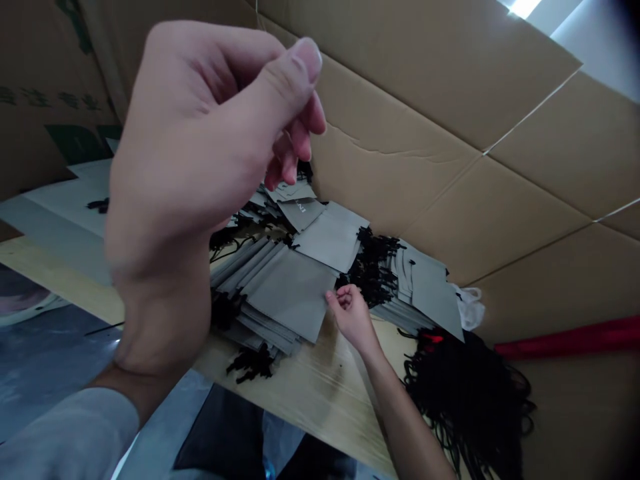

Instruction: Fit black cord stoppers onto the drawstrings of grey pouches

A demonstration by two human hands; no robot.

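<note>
Close to the camera, my left hand (200, 133) is raised, its thumb pressed against the curled index finger. Whatever it may pinch is hidden. My right hand (351, 313) is lower down, at the right edge of a stack of flat grey paper bags (290, 287) with black cords at their ends. Its fingers are curled, with the thumb tip close to the top bag; I cannot tell whether it touches or grips anything. Another grey bag stack (333, 230) lies just behind, and a third stack (430, 287) is to the right, black cord ends (373, 267) bunched along its left side.
Everything lies on a light wooden table (325, 387). A large bundle of black cords (470, 393) hangs at the right, near a white plastic bag (471, 308) and a red strip (570, 340). Cardboard walls (425, 147) enclose the back. Grey sheets (65, 207) lie at left.
</note>
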